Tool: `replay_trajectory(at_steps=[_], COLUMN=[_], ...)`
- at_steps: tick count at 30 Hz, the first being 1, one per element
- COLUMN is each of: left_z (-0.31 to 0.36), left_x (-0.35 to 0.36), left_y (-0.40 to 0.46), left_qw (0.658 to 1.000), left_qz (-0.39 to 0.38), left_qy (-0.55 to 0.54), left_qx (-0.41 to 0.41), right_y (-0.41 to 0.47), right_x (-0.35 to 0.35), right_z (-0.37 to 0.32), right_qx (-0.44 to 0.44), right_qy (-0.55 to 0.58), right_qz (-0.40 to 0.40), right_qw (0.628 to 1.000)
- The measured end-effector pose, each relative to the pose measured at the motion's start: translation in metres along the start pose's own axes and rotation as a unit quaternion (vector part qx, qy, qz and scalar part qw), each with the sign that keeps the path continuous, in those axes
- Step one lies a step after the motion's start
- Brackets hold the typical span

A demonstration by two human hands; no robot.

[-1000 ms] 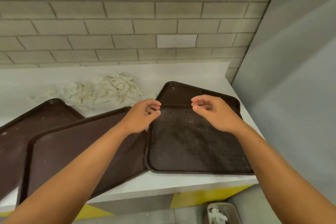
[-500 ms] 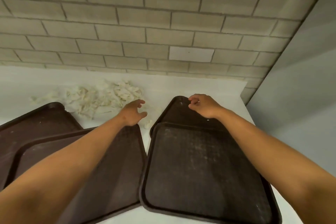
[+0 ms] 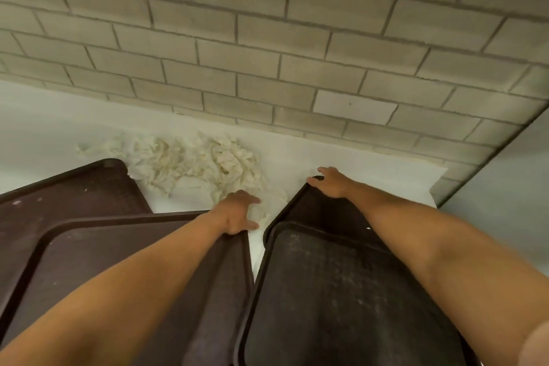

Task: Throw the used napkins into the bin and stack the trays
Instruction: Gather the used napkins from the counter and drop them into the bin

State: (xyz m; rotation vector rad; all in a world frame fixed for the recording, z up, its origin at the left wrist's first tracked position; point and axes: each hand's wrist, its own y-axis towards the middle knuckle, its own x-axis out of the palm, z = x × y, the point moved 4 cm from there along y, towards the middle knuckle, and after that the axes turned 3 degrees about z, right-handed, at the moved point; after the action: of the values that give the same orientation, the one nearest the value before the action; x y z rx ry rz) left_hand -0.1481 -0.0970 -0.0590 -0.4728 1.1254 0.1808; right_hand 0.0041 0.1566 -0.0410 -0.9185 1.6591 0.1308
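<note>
Napkins: heaped on counter by wall
Left hand: fingers spread, reaching napkins; grasping nothing
Right hand: relaxed, resting on tray corner

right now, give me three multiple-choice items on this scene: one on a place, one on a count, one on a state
1. Where do the napkins lie?
A on the counter by the wall
B in a tray
C in a bin

2. How many trays show?
A two
B four
C six

3. What is the right hand doing?
A pinching a napkin
B resting on the far tray corner
C hanging idle

Answers:
1 A, the heap sits on the white counter.
2 B, two left, two stacked right.
3 B, its fingers lie over that rim.
</note>
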Motion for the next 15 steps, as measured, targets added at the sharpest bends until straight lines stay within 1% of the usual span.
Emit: replay_trajectory(at_steps=[4,8,10,15], left_z=[-0.006,-0.003,-0.003,-0.009], left_x=[0.009,0.012,0.012,0.006], left_y=[0.004,0.006,0.007,0.013], left_qw=[1.0,0.998,0.996,0.986], left_qz=[0.027,0.058,0.079,0.142], left_qy=[-0.001,-0.013,-0.029,-0.076], left_qx=[-0.013,-0.021,-0.028,-0.04], right_y=[0.019,0.06,0.061,0.044], right_x=[0.006,0.024,0.026,0.023], right_z=[0.002,0.026,0.024,0.006], right_qx=[0.041,0.056,0.06,0.058], right_qy=[0.0,0.008,0.001,0.028], right_qz=[-0.025,-0.03,-0.021,0.022], right_qw=[0.999,0.998,0.998,0.998])
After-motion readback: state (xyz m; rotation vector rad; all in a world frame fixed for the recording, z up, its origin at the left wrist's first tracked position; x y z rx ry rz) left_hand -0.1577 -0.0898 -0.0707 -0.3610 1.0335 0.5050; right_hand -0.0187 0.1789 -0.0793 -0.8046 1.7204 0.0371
